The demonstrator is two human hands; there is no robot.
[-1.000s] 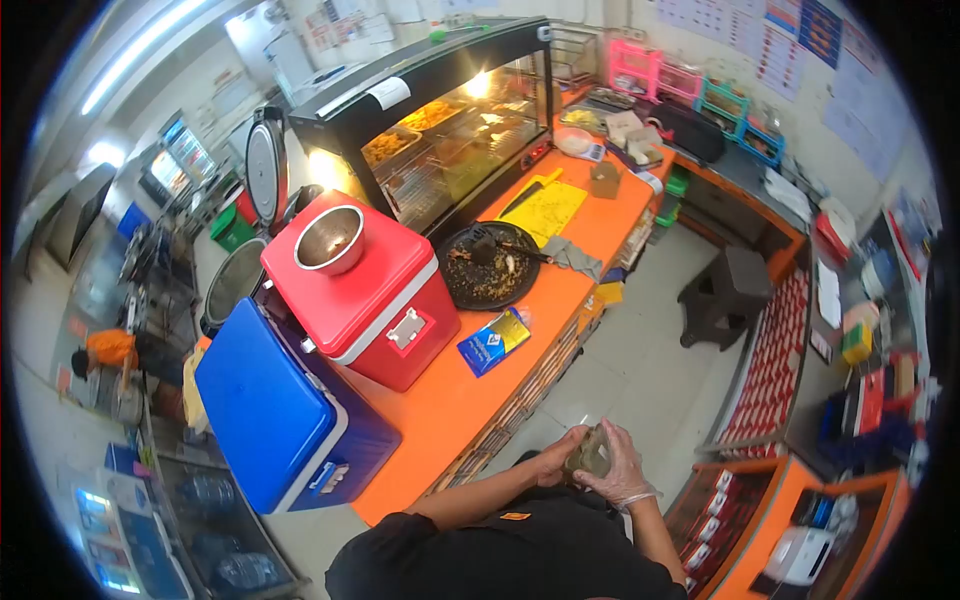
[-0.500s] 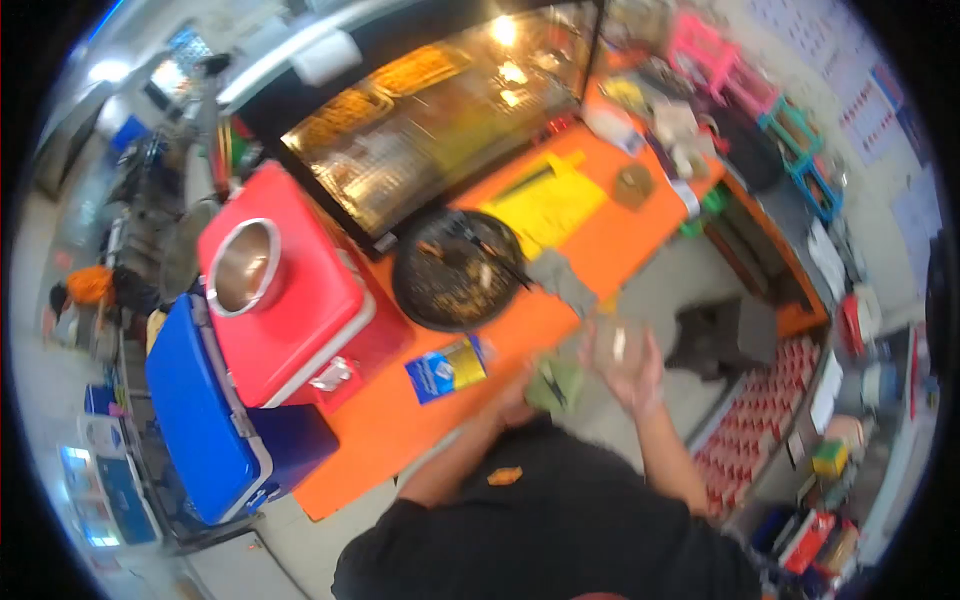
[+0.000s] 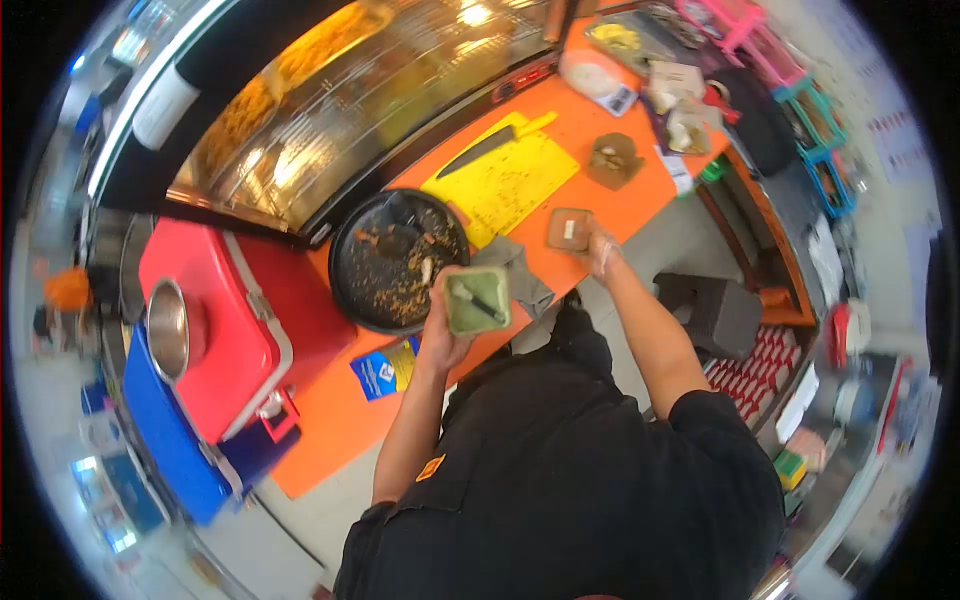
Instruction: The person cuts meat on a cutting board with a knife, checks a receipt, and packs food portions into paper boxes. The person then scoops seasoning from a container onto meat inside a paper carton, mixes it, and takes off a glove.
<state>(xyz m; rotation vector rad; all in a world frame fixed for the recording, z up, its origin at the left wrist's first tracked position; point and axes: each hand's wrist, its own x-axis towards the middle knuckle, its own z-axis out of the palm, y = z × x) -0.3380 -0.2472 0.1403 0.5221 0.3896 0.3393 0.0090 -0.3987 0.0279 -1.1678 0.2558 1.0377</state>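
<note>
My left hand is closed around the side of a green square tub, tilted so that its inside faces me. A utensil with a black handle and a pale end rests in the tub. In my right hand is a small see-through square container, gripped at its right edge; a whitish patch shows on it. Just beyond the left hand is a round black pan with brown crumbs and a dark-handled tool inside. A grey cloth lies between the two hands.
On the orange table are a yellow cutting board with a knife, a brown paper container and a blue-yellow packet. A red cooler carries a metal bowl. A lit glass display case stands behind.
Both hands have moved forward from near my body to over the table edge, carrying the green tub and the small container. My view has shifted closer to the table.
</note>
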